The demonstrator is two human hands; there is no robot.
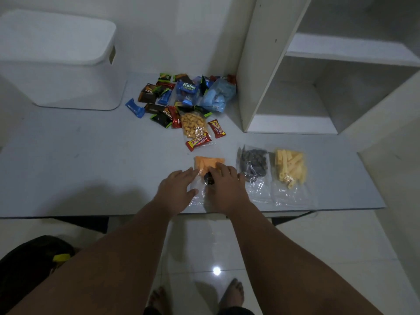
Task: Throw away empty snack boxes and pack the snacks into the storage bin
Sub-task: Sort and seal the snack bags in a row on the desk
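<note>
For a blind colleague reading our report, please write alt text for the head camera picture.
The left hand and right hand rest on a bag of orange snacks on a grey table. To its right lie a bag of dark snacks and a bag of yellow sticks; behind are a pile of wrapped snacks and a white lidded bin.
</note>
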